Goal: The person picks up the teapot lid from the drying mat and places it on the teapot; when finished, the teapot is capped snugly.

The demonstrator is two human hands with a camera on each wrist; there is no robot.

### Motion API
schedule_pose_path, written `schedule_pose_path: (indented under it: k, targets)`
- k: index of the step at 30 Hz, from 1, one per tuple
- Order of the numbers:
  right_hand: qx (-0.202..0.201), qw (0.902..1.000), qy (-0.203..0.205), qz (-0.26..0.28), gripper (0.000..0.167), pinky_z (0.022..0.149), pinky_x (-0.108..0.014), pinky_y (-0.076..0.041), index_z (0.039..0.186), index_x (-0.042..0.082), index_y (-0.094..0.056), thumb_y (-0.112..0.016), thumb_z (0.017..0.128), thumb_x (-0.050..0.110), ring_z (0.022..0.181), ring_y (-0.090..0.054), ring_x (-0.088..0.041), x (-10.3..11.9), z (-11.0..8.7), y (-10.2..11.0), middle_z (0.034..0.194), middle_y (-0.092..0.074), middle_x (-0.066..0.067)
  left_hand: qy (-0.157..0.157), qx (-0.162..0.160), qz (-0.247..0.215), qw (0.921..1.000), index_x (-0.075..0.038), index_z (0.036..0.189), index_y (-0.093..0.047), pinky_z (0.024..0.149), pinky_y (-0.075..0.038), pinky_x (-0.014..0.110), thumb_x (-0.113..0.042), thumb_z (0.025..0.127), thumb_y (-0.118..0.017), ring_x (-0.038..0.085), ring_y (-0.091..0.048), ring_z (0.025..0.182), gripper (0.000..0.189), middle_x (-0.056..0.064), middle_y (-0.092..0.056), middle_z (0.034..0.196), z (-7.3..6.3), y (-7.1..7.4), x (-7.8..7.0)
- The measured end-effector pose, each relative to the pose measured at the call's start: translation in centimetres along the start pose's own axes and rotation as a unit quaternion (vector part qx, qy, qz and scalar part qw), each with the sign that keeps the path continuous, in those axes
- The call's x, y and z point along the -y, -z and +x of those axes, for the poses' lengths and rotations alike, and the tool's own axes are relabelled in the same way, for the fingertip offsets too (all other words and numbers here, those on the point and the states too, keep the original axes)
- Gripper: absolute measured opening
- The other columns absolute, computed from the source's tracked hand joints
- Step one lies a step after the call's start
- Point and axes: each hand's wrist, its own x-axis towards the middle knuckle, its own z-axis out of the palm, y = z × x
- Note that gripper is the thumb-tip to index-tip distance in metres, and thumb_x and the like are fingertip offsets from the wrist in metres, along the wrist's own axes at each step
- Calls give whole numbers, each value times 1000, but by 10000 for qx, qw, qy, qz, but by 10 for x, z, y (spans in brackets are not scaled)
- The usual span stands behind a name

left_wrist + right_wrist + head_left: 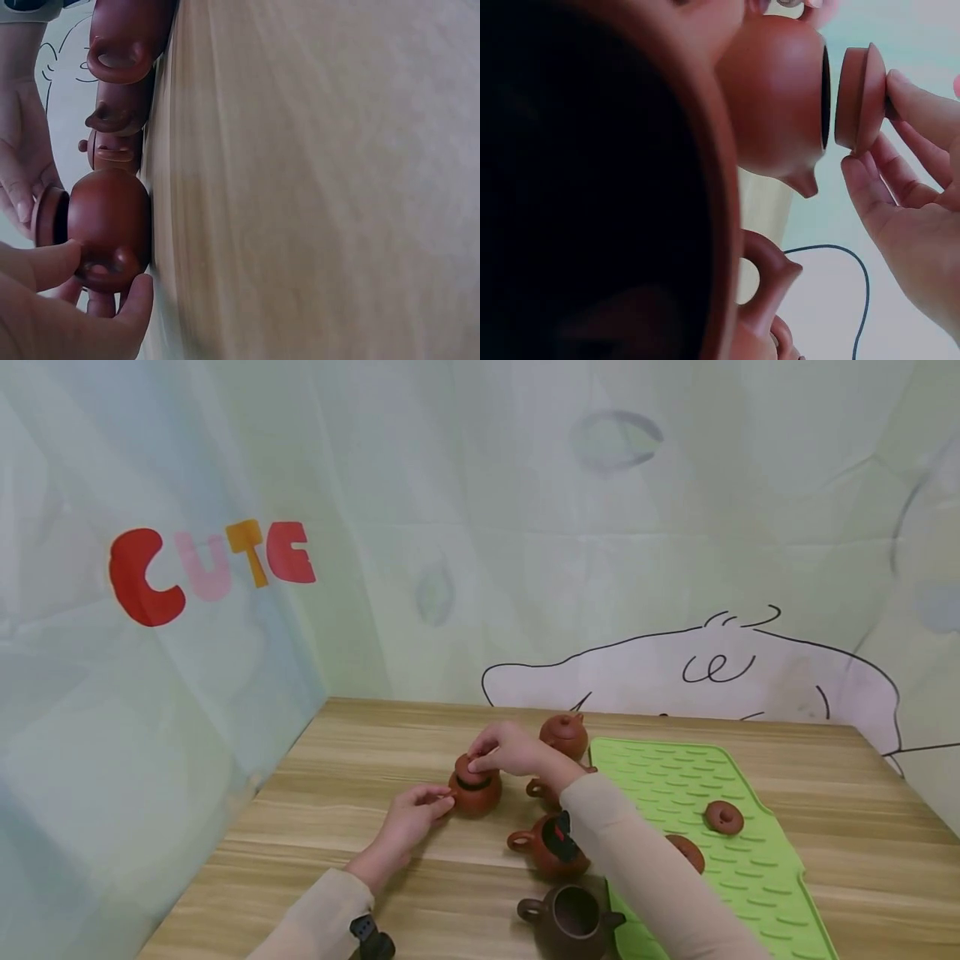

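The right hand (506, 752) pinches a lid (861, 101) over the teapot (776, 97), whose handle (127, 262) the left hand (412, 818) pinches; a slip could chip both.

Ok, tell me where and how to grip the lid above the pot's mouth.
Probably best by the knob, pinched from above: it stands up from the middle of the lid, whose other side faces down toward the open pot and should stay clear so it can seat.
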Motion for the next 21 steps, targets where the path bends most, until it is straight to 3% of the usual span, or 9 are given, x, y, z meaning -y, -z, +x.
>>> schedule_pose_path:
  k: [13,21]
  targets:
    - [82,9990,148,-410,15,81,-26,-48,95,5,-74,-75,84,15,89,-57,-13,0,1,0,95,-69,-5,-22,-4,-28,10000,12,105,-65,77,-55,31,1,88,-64,10,-60,78,20,7,-63,87,2,-1,0]
    - [148,9973,390,-607,14,80,-23,-48,93,3,-75,-76,82,13,88,-58,-12,-5,5,-4,93,-70,-6,43,23,83,10000,10,107,-65,78,-55,31,-1,90,-64,13,-60,82,21,10,-63,94,3,0,0]
